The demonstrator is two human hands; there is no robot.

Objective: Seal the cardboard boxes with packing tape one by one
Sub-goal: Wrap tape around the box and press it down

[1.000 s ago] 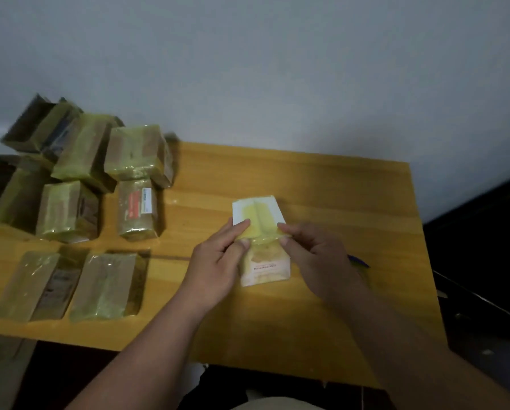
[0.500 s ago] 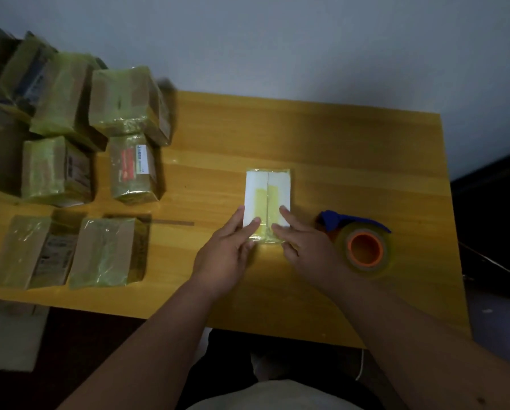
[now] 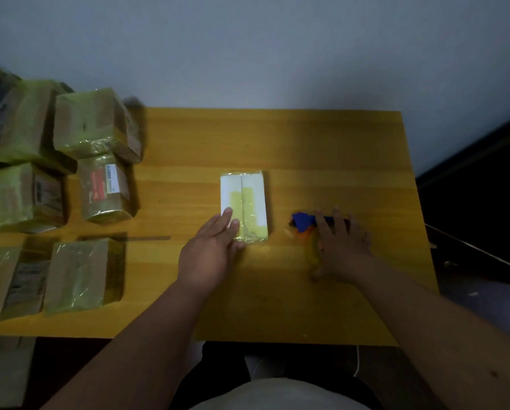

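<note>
Lighting is pretty dim in the head view, so plenty is hard to read. Over at the far left, the pile of brown cardboard boxes wrapped in yellowish tape (image 3: 97, 122) is cut off by the frame edge, and the labels on them are too blurry to make out, apart from a red and white patch on one box. Two more flat taped boxes (image 3: 76, 273) lie nearer the front edge of the yellow wooden table (image 3: 322, 149). The blue-handled tape dispenser with the orange-cored roll (image 3: 304, 223) is mostly hidden under the right hand (image 3: 342, 244) and smeared by motion blur, so only the blue tip and a bit of orange and yellow show. That right hand is spread over the dispenser with its fingers laid across the top; whether it really grips the thing or just rests on it, I can't tell. The small white box with yellow tape strips (image 3: 245, 205) lies flat near the middle of the table, just left of the dispenser and well apart from the pile. The left hand (image 3: 212, 250) is flat and relaxed, fingers straight, with the fingertips (image 3: 227, 213) pressing on the near left corner of that white box. At the bottom of the picture, something pale sits between the two forearms, too dark to identify.
</note>
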